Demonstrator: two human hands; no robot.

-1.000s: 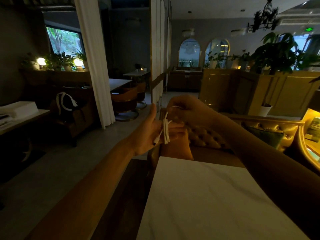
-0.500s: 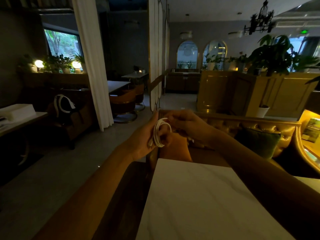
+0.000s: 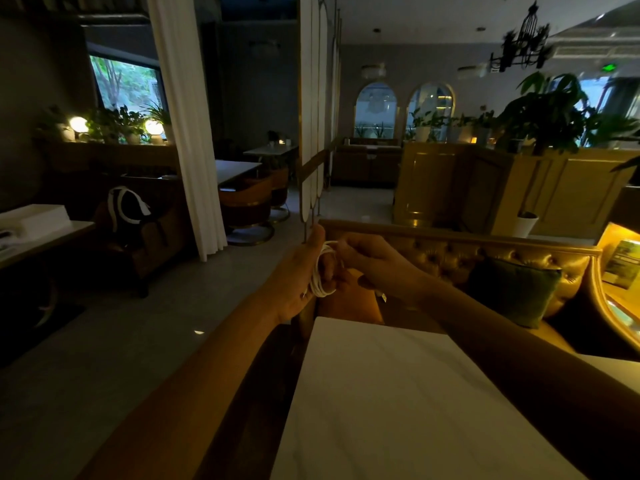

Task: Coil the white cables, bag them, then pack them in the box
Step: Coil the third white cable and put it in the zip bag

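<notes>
My left hand [image 3: 294,282] holds the coiled cable [image 3: 318,279] — right hand [image 3: 375,268] pinches it; box [image 3: 33,218] far left, contents hidden.

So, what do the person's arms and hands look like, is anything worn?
Both arms are bare as far as the picture shows: no sleeve on the left forearm or the right forearm. The left hand and the right hand have no gloves. No watch or bracelet shows at either wrist. In this dim light small rings cannot be judged.
</notes>
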